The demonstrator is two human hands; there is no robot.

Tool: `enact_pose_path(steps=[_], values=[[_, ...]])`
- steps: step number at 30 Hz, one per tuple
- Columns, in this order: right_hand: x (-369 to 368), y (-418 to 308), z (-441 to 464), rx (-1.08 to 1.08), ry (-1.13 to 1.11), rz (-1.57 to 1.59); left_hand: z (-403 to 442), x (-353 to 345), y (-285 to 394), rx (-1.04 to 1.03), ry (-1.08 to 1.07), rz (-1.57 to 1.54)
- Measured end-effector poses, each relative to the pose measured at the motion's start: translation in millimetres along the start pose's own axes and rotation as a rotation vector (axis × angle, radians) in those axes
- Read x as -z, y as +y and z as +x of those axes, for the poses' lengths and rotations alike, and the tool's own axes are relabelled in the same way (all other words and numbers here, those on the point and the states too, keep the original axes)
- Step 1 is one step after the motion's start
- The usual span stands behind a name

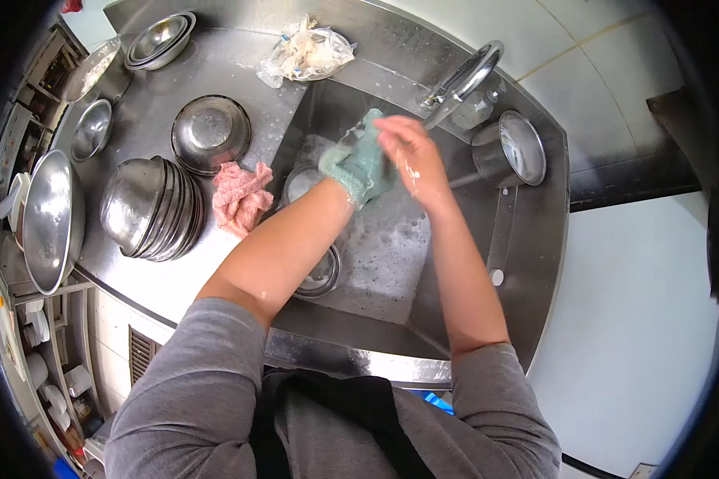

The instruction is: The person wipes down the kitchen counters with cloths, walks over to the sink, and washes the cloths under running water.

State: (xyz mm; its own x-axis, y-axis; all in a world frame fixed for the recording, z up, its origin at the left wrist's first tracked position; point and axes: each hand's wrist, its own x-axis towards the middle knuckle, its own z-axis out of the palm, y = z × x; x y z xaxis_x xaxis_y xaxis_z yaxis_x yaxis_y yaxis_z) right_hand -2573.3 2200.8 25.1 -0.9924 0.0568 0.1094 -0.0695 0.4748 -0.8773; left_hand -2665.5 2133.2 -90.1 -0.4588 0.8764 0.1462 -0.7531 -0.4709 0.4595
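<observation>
A green cloth (pixel 363 164) is draped over my left hand, above the soapy water (pixel 383 255) in the steel sink; the fingers under it are hidden. Close on its right is my right hand (pixel 414 160), wet with suds, its fingers bent toward the cloth and blurred. Whether it touches the cloth is unclear. Metal bowls (pixel 321 275) lie partly in the sink below my left forearm. The curved faucet (pixel 475 72) rises behind my hands.
Left of the sink lie a pink cloth (pixel 241 198), a stack of steel bowls (pixel 148 209) and an upturned bowl (pixel 211 134). A plastic bag (pixel 311 52) sits at the back. At the right are a metal pot (pixel 510 150) and a soap bottle (pixel 475 110).
</observation>
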Motion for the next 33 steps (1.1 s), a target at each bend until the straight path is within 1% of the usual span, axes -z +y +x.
enact_pose_path(steps=[1, 2, 3, 4, 5, 7, 8, 9, 11, 12, 13, 15, 16, 17, 18, 19, 20, 21, 23, 24, 26, 27, 28, 29, 30, 31, 32, 33], values=[[-1, 24, 5, 0.086, 0.309, -0.291, -25, -98, 17, 0.077, 0.514, -0.129], [-11, 39, 3, 0.086, 0.310, -0.292, -17, -89, 9, 0.078, 0.513, -0.129], [-28, 50, 3, -0.061, 0.459, -0.201, -7, -66, -2, 0.065, 0.416, -0.142], [-41, 47, 6, -0.206, 0.601, -0.107, -3, -60, -2, 0.049, 0.319, -0.154], [-48, 45, 4, -0.205, 0.596, -0.107, -3, -53, -5, 0.044, 0.322, -0.155], [-55, 25, -1, -0.163, 0.445, -0.124, -10, -62, 1, 0.038, 0.339, -0.156], [-42, 41, 0, -0.054, 0.404, -0.166, -13, -68, 3, 0.039, 0.345, -0.153], [-24, 57, 1, -0.049, 0.407, -0.165, -15, -77, 10, 0.037, 0.346, -0.147], [1, 82, 2, -0.343, 0.289, -0.158, -21, -94, 21, 0.028, 0.353, -0.142], [2, 72, -2, -0.254, 0.395, -0.122, -28, -102, 26, -0.046, 0.253, -0.180], [11, 61, -1, -0.257, 0.392, -0.125, -33, -92, 27, -0.048, 0.255, -0.185], [36, 40, 0, -0.335, -0.083, -0.212, -50, -57, 35, -0.013, 0.028, 0.054], [41, 29, -1, -0.396, -0.066, -0.021, -58, -38, 43, 0.003, -0.087, 0.176], [46, 27, -1, -0.394, -0.064, -0.019, -64, -20, 55, 0.030, -0.067, 0.993], [51, 26, -1, -0.336, 0.042, 0.104, -73, 0, 63, 0.056, -0.037, 1.808], [53, 26, -1, -0.275, 0.148, 0.226, -90, 32, 60, 0.082, 0.410, 0.891], [52, 25, 1, -0.239, 0.181, 0.464, -102, 59, 53, 0.093, 0.742, -0.070], [49, 20, 2, -0.239, 0.181, 0.466, -103, 58, 46, 0.093, 0.744, -0.069], [35, 5, 8, -0.197, 0.395, 0.853, -96, 43, 22, -0.143, 0.870, 0.827], [25, 7, 12, -0.199, 0.391, 0.854, -85, 23, 12, -0.271, 0.731, 1.102], [4, 16, 21, -0.225, 0.540, 0.772, -61, -43, -5, -0.547, 0.513, 1.529], [-2, 9, 20, -0.228, 0.535, 0.769, -45, -51, -22, -0.457, 0.584, 1.356], [-6, -4, 18, -0.202, 0.538, 0.936, -36, -54, -31, -0.372, 0.648, 1.180], [-7, -14, 18, -0.175, 0.537, 1.102, -32, -48, -29, -0.378, 0.654, 1.175], [5, -16, 16, -0.154, 0.512, 1.238, -27, -43, -23, -0.295, 0.724, 1.142], [13, -9, 15, -0.154, 0.506, 1.232, -23, -45, -18, -0.213, 0.790, 1.105], [19, 4, 12, -0.127, 0.616, 1.251, -22, -48, -15, -0.215, 0.790, 1.101], [19, 20, 8, -0.095, 0.732, 1.272, -23, -60, -4, -0.273, 0.705, 1.060]])
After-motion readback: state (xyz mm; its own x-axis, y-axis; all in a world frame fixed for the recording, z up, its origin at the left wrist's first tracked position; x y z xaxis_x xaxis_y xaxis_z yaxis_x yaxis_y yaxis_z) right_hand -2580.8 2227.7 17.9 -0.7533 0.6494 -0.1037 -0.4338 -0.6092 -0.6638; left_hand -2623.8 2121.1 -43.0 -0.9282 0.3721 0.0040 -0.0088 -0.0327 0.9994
